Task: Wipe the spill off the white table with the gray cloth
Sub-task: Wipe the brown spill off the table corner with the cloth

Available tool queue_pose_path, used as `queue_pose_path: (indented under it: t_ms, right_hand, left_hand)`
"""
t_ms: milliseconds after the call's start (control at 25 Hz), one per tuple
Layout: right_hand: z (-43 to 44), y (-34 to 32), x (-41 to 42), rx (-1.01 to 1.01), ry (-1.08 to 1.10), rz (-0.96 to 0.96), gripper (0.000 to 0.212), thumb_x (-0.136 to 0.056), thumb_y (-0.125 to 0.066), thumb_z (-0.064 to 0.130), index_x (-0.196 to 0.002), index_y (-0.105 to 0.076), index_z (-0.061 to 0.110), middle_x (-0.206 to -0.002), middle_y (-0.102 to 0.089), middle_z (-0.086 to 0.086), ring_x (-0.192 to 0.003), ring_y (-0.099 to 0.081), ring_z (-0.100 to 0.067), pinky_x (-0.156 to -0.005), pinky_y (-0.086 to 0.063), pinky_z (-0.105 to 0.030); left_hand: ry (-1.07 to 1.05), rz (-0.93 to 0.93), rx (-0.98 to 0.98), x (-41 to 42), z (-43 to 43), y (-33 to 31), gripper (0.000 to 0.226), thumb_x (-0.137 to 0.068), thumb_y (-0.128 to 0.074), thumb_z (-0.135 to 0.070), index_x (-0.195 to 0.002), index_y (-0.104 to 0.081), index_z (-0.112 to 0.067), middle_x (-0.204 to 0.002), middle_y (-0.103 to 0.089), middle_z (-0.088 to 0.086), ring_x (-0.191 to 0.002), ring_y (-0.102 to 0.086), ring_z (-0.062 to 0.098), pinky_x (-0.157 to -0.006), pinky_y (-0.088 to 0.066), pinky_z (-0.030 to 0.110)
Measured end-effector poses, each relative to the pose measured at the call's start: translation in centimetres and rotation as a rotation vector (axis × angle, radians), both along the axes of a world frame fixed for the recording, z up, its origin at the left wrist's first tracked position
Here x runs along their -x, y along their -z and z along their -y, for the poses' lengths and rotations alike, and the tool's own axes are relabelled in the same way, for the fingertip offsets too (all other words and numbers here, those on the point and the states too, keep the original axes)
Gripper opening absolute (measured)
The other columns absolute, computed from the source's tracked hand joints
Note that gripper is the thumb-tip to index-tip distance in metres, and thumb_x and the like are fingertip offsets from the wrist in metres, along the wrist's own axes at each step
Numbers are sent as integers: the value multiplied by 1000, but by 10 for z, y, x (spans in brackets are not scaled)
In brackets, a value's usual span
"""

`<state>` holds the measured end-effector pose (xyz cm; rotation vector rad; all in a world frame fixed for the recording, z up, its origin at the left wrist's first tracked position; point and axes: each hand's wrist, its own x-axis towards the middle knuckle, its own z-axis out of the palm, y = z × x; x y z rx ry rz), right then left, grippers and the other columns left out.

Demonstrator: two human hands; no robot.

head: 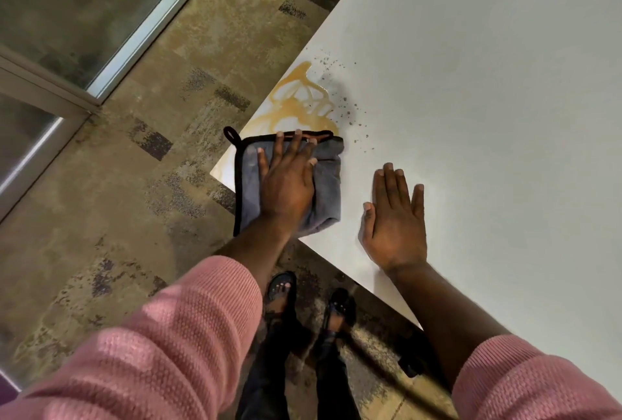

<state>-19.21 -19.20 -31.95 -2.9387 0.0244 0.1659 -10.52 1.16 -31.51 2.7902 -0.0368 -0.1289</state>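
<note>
A folded gray cloth [328, 184] with black trim and a small loop lies on the near left corner of the white table [488, 99]. My left hand [287, 180] presses flat on top of it, fingers spread toward the spill. The spill [303, 99] is a tan-brown liquid puddle with swirls along the table's left edge, just beyond the cloth's far edge. Dark crumbs [350, 113] are scattered to its right. My right hand [395, 217] rests flat on the bare table to the right of the cloth, holding nothing.
The table's corner [215, 172] and near edge overhang patterned brown carpet [134, 200]. My feet in sandals [281, 291] stand under the near edge. A glass partition with a metal frame [111, 59] runs along the left.
</note>
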Motion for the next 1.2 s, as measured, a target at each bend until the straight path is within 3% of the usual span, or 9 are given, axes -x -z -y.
queue_pose_path:
  t_ms: [280,440,640,800,920,1200]
  right_hand:
    - [-1,-3,-1,-25,4,7,64,-105,-31,33,-163,-24,6,-172,-18,-13,-160,-14,-28,-128,-9,-57]
    - [-2,-5,-2,-26,9,10,65,-103,-32,32,-162,-26,6,-172,-19,-13,-160,-14,-28,-128,-10,-57]
    - [-4,-4,-1,9,4,-15,65,-104,-28,33,-164,-21,7,-173,-16,-12,-161,-10,-26,-129,-6,-56]
    - [-2,-1,-2,7,6,5,66,-104,-28,33,-163,-23,5,-172,-19,-14,-160,-14,-29,-128,-8,-57]
    - [-2,-1,0,-16,6,22,65,-104,-29,32,-163,-23,5,-172,-19,-15,-160,-15,-31,-127,-10,-59]
    - [-2,3,0,-36,3,21,67,-104,-26,34,-164,-18,7,-173,-13,-12,-161,-8,-27,-128,-6,-58]
  left_hand:
    - [52,23,-5,75,2,3,46,-106,-35,-38,-147,-53,-30,-162,-41,-4,-157,-24,25,-125,-18,59]
    - [98,-10,-2,45,-16,2,48,-105,-32,-40,-148,-51,-34,-164,-39,-7,-158,-21,21,-126,-16,57]
    - [-70,34,-1,-10,-38,2,44,-106,-38,-34,-147,-52,-30,-163,-40,-4,-157,-23,24,-127,-13,53]
    - [-134,19,-15,29,-25,3,45,-104,-37,-34,-146,-53,-30,-163,-40,-6,-157,-23,23,-126,-17,56]
    - [-58,-12,2,61,-24,3,46,-104,-35,-37,-145,-53,-34,-161,-43,-7,-156,-26,24,-124,-20,58]
    - [-218,5,76,-28,-94,-1,42,-107,-44,-30,-147,-53,-25,-162,-43,-1,-154,-29,26,-124,-20,55]
